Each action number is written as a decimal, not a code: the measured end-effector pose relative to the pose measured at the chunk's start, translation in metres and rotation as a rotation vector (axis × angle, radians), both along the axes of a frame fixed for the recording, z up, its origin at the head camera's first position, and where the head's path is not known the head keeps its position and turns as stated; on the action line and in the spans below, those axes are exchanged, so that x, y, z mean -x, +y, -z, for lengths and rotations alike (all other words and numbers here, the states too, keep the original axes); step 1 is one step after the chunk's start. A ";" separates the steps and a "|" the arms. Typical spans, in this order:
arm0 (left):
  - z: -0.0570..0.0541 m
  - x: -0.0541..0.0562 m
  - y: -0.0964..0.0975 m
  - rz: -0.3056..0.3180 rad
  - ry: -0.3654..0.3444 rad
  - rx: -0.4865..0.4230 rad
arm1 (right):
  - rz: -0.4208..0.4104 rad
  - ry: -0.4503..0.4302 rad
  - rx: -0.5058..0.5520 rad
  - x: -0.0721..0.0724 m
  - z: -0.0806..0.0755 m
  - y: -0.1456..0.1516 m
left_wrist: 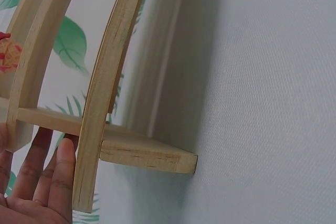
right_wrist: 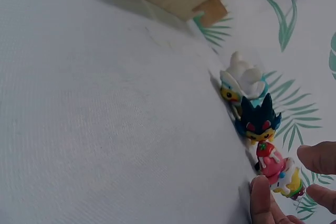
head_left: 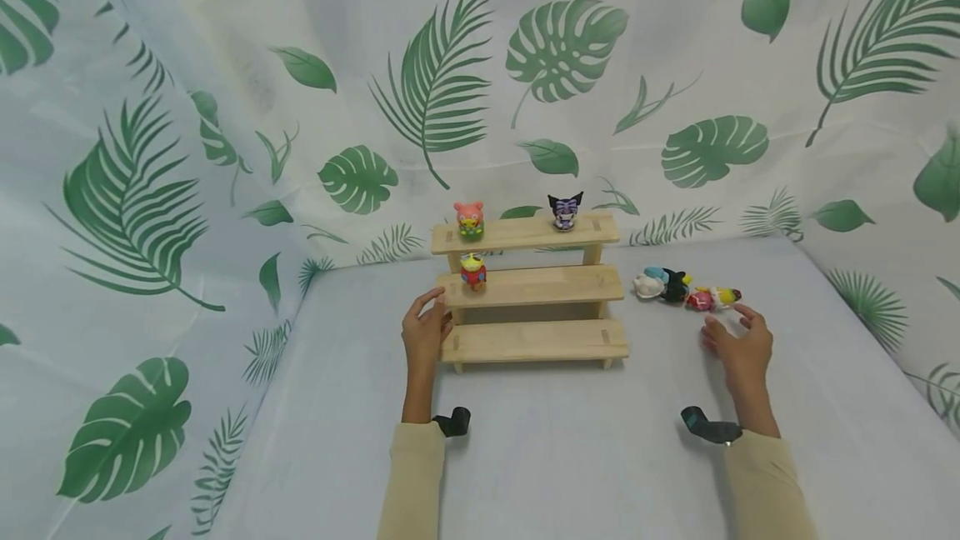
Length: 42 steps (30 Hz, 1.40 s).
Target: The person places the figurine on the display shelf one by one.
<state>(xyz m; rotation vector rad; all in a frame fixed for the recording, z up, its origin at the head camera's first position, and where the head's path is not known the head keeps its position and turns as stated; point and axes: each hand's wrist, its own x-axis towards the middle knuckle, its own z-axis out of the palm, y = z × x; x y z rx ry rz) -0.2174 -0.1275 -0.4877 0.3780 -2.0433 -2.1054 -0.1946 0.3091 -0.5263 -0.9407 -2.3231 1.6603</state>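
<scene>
A three-tier wooden stand (head_left: pixel 536 342) stands on the table. My left hand (head_left: pixel 426 325) grips its left end, with fingertips under the middle plank by the side support (left_wrist: pixel 92 145). On the table right of the stand, a row of small figurines lies: a white-and-blue one (right_wrist: pixel 245 80), a black-and-yellow one (right_wrist: pixel 260 121), and a pink, white and yellow one (right_wrist: pixel 273 165). My right hand (head_left: pixel 744 348) is at the right end of this row, thumb and fingers spread around the pink, white and yellow figurine with gaps showing.
On the top plank stand a pink-and-green figurine (head_left: pixel 470 222) at left and a black-and-purple one (head_left: pixel 565 212) toward the right. A red, green-headed figurine (head_left: pixel 473 272) stands on the middle plank's left. Leaf-printed cloth (head_left: pixel 570 48) hangs behind and at the sides.
</scene>
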 end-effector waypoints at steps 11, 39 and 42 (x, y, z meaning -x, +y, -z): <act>0.025 0.013 -0.004 -0.030 0.020 -0.013 | 0.043 0.016 0.352 0.015 0.001 0.009; 0.022 0.013 -0.002 -0.047 -0.016 -0.003 | 0.034 0.048 0.491 0.040 0.004 0.029; 0.023 0.013 -0.003 -0.043 -0.013 -0.001 | 0.028 0.032 0.475 0.042 0.004 0.031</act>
